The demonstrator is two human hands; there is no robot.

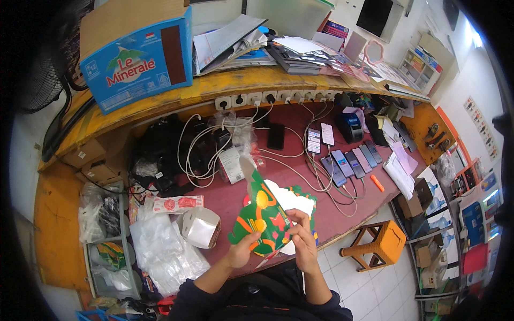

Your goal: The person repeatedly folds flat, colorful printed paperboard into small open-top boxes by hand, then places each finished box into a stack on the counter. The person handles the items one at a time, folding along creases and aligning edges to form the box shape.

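Between my hands, above the near edge of the dark red desk, is a green paper box with orange, yellow and pink print, partly unfolded with one flap standing up. My left hand pinches its lower left part between thumb and fingers. On its right edge, my right hand grips with bent fingers. Behind it lies more green printed card with a white side, partly hidden; whether it is a separate piece I cannot tell. A white paper box, folded into shape, sits left of my left hand.
Clear plastic bags lie at the left, beside a grey crate. Several phones with white cables lie at the right, near an orange marker. A blue carton stands on the shelf. An orange stool stands right.
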